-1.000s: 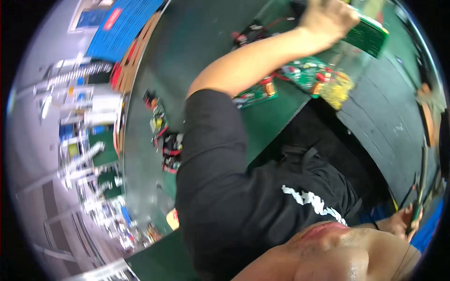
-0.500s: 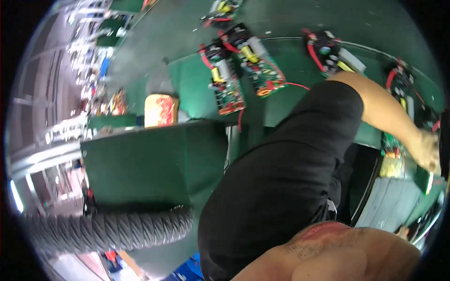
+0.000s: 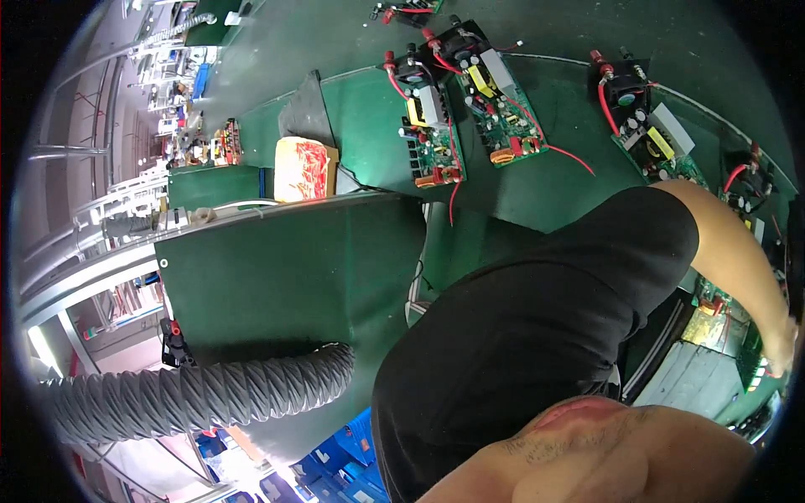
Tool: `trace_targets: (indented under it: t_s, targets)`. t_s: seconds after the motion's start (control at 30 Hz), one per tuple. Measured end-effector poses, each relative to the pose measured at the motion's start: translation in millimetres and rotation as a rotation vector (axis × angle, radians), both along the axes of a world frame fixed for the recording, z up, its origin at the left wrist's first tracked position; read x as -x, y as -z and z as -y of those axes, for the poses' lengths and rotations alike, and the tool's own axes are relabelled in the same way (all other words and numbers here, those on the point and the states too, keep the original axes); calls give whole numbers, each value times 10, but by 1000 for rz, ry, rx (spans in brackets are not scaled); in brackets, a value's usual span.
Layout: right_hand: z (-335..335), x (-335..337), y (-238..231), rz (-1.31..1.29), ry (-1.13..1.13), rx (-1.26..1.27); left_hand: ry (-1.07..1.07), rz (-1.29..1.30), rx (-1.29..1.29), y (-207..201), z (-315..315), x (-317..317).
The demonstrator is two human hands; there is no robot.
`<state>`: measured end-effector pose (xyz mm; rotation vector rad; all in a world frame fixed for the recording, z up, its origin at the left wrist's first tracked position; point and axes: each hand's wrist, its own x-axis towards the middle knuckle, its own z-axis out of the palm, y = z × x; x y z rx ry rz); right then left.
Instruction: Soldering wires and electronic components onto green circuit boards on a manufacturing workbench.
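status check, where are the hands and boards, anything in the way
Left hand at view's right edge, by a green board; grip unclear. Right hand out of view. Wired circuit boards on green bench. Left forearm partly covers one.

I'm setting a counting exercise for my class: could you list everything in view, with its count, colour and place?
Circuit boards: at least five, mostly green, upper middle to right
Bench top: one or more, green, beneath them
Block: one, cream and red, left of the boards
Ribbed hose: one, grey, lower left
Bins: several, blue, bottom
Panel: one, grey, lower right
Background equipment: uncountable, mixed colours, left
Shirt: one, black, centre
Left hand: one, bare, far right
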<state>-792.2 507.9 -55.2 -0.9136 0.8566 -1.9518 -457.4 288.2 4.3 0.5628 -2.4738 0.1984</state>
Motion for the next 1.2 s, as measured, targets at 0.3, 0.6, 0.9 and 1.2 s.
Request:
trace_targets:
  t_s: [0.3,0.6,0.9,1.2]
  targets:
    - [-544,373,-346,-28,93,29,172,-3,87,-99,-195,56]
    - [-2477,-3,-473,37,469,164,234,355,168,186,-433,187]
    - [-2992,-713,-439,90,572,318,495,-110,-575,-1601,-851,-151]
    - [-3183,-989,-519,127,672,327,397,307,-451,-1359,-389,99]
